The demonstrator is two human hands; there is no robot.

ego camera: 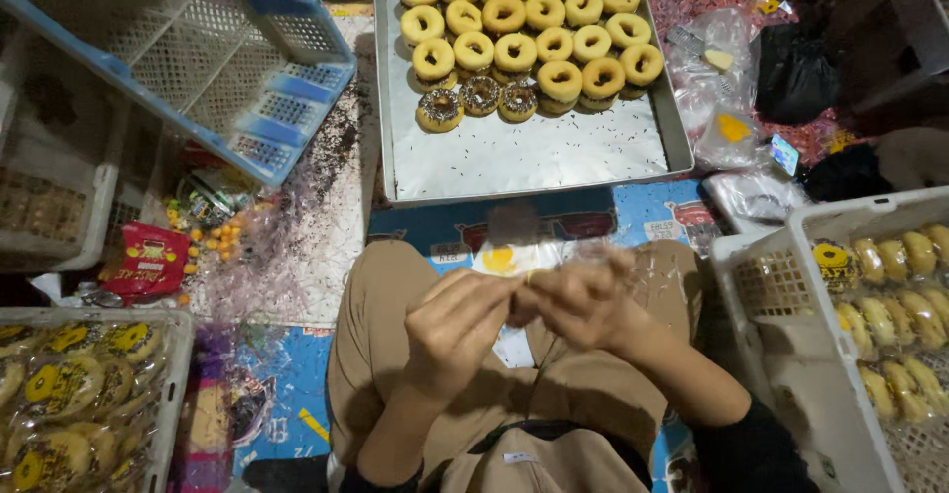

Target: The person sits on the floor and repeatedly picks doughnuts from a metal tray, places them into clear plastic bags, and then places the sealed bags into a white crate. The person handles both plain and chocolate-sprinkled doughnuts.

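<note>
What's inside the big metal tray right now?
The metal tray holds rows of plain doughnuts and three chocolate-sprinkled doughnuts; its near half is bare liner. The far end is cut off.

Single head-worn view, looking steeply down, close over the lap, tray (672,137) lying farther ahead

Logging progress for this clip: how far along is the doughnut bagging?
Done: bagged doughnuts fill the left crate and line the right crate. In hand: the left hand and right hand meet on a clear bag over the lap; its contents are blurred. Left: about twenty unwrapped doughnuts on the metal tray, whose near half is bare.
</note>
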